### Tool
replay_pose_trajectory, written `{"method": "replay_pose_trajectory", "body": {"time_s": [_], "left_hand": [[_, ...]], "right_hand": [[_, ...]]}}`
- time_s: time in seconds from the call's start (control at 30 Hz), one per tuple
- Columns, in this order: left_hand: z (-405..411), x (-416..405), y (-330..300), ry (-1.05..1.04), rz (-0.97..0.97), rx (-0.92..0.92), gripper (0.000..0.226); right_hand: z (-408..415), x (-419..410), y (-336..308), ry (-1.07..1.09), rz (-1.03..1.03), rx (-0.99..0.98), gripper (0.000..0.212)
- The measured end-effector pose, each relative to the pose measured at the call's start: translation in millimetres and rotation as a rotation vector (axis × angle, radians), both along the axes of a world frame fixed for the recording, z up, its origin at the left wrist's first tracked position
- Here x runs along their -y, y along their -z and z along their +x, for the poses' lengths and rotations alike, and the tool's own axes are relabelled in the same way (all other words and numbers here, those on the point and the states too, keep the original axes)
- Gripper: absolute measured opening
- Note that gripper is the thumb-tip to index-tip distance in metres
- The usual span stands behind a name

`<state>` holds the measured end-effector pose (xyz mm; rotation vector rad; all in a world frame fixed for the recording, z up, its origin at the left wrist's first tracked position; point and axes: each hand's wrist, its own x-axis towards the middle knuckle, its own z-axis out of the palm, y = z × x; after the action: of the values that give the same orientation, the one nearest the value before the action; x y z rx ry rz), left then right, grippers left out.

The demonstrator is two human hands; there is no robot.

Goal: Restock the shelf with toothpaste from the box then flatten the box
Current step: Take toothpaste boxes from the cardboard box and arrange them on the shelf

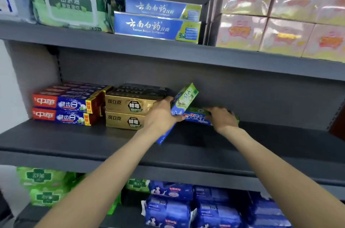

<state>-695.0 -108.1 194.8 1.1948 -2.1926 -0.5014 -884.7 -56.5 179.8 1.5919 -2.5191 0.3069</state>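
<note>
My left hand (161,115) grips a blue and green toothpaste carton (183,101) that tilts up to the right above the grey middle shelf (261,145). A second carton of the same kind (196,116) lies flat on that shelf. My right hand (223,118) rests on this flat carton with its fingers over the top. The supply box is out of view.
Gold toothpaste cartons (125,112) and red and blue ones (65,110) are stacked at the left of the middle shelf. Blue cartons (156,26), wipes (69,7) and pink packs (280,22) fill the shelf above. Green and blue packs (171,205) sit below.
</note>
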Motion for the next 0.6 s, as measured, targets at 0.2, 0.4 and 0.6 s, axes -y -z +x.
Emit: {"method": "replay_pose_trajectory", "body": {"time_s": [0.2,0.4,0.6], "left_hand": [[-27,32,-1,-0.050,0.019,0.040,0.066],[-37,46,2,-0.051,-0.034,0.076,0.055],[-50,47,4,-0.029,-0.029,0.083,0.047]], "right_hand": [[-36,57,13,-0.059,0.068,-0.076,0.043],[-51,100,26,-0.118,0.087,-0.109,0.043],[-52,113,54,-0.101,0.019,-0.214,0.039]]}}
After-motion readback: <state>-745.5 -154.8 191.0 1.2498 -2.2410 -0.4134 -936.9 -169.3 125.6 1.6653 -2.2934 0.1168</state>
